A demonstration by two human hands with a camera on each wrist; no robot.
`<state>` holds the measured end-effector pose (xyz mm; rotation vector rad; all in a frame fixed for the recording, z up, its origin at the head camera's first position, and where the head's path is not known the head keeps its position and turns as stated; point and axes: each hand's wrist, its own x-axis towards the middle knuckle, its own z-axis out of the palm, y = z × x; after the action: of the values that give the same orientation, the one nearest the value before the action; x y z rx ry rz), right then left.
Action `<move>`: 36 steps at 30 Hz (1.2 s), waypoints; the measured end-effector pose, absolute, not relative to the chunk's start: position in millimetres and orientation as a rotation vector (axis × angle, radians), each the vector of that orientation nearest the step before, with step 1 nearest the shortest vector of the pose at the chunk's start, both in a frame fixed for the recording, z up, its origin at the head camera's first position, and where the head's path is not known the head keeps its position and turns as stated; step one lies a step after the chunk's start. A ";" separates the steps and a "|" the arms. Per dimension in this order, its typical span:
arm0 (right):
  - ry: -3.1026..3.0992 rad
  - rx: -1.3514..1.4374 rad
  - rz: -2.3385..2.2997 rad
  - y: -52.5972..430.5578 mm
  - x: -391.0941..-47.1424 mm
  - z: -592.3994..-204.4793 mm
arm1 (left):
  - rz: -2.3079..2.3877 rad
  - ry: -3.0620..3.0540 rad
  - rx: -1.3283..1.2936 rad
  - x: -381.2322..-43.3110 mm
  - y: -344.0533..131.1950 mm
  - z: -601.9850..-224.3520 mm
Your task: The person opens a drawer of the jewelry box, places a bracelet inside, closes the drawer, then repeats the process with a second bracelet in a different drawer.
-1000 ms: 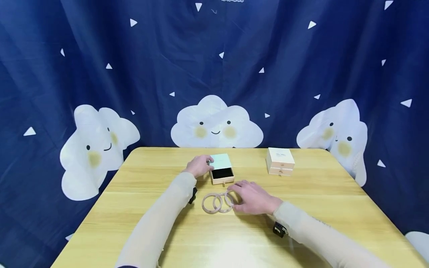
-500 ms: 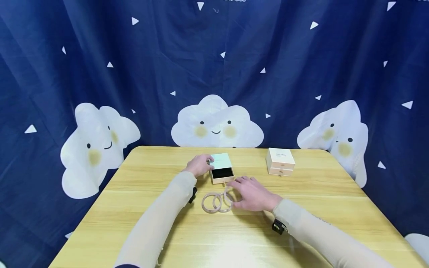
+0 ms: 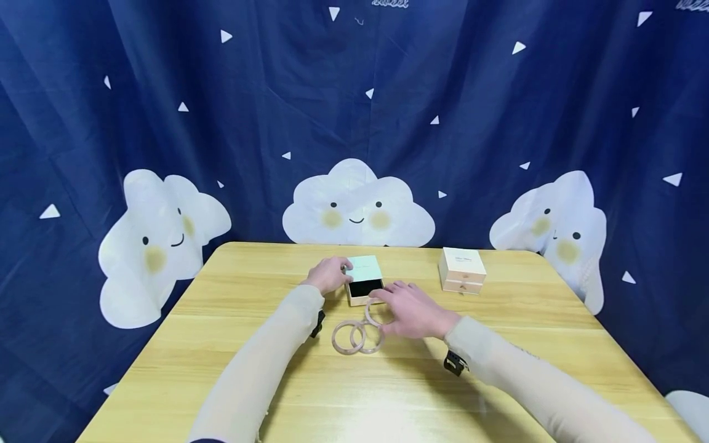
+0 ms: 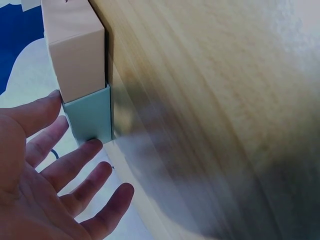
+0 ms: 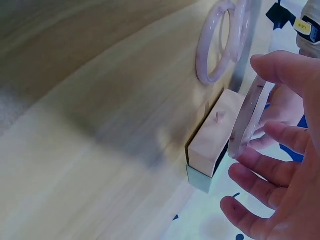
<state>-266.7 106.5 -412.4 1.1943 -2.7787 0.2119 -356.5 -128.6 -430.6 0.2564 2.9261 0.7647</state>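
Observation:
In the head view my left hand [image 3: 328, 274] holds a small drawer-style jewelry box [image 3: 364, 267] at its left side. The mint sleeve [image 4: 90, 117] lies between thumb and fingertips in the left wrist view. Its pale pink drawer [image 5: 215, 132] is pulled partway out toward me and shows a black inside. My right hand [image 3: 412, 311] pinches a pale pink bangle [image 5: 247, 116] between thumb and fingers, tilted above the table at the drawer's front. Two more bangles lie overlapping on the table, a left bangle [image 3: 334, 338] and a right bangle [image 3: 370, 351].
Two stacked pale boxes [image 3: 462, 269] stand at the back right of the wooden table [image 3: 266, 271]. Behind the table hangs a dark blue curtain [image 3: 249, 123] with clouds and triangles. Each wrist wears a small black device, such as the right one [image 3: 455, 363].
My right hand has moved forward and a little left with the bangle, lifting it closer to the drawer. The left hand stays on the box.

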 end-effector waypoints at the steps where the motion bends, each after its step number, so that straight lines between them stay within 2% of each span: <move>1: -2.779 1.194 0.212 106.1 -267.7 -411.3 | 0.763 2.927 0.255 -356.6 -128.5 -431.0; 36: -2.899 1.049 0.156 88.3 -308.6 -413.9 | 0.750 2.940 0.252 -354.2 -128.6 -432.0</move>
<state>-308.6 88.3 -413.9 1.0492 -2.8990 0.1563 -354.2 -128.6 -432.0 0.2524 2.9399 0.7496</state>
